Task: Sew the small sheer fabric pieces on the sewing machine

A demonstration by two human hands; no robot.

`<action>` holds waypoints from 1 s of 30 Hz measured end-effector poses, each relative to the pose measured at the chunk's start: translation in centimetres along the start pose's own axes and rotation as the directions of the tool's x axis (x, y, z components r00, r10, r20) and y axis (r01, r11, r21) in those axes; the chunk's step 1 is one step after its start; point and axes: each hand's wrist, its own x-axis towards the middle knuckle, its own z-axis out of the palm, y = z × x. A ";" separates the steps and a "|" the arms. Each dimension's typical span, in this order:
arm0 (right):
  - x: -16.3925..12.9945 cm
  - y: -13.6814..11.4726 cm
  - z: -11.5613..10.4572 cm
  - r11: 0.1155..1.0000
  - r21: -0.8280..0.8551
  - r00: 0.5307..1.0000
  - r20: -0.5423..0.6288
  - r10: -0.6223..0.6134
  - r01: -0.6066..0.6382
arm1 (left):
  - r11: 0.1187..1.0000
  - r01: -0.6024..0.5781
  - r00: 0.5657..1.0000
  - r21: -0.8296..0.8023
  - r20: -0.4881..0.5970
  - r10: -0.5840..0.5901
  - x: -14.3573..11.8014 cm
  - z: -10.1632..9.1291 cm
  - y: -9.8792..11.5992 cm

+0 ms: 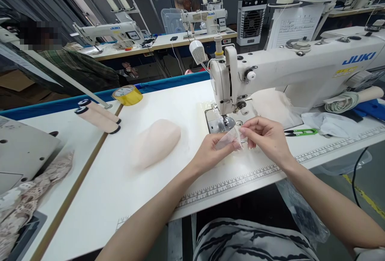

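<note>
Between my hands is a small piece of sheer white fabric (228, 138), held just in front of the needle area of a white sewing machine (258, 66). My left hand (215, 150) pinches its left and lower part. With thumb and forefinger, my right hand (266, 136) grips its upper right edge. The presser foot (225, 120) stands behind the fabric, over the metal needle plate (213, 123). To the left on the table lies a pale pink bra cup (158, 142). More pale fabric pieces (273, 106) rest beneath the machine arm.
Green thread snips (302, 132) and crumpled white cloth (329, 124) lie right of my right hand. Yellow tape (128, 95) and two thread spools (98, 119) are at the left. A printed ruler (222, 188) follows the front edge. A person (69, 70) sits beyond the table.
</note>
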 end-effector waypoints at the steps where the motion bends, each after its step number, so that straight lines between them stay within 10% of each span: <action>1: 0.0 0.0 0.0 1.000 0.003 1.000 0.003 0.003 -0.003 | 1.000 0.003 1.000 -0.003 0.001 -0.003 0.0 0.0 0.0; 30: -0.1 1.6 -1.0 0.994 0.018 0.986 0.129 0.107 -0.110 | 0.997 0.044 0.998 -0.066 0.056 -0.040 0.2 -0.1 -0.1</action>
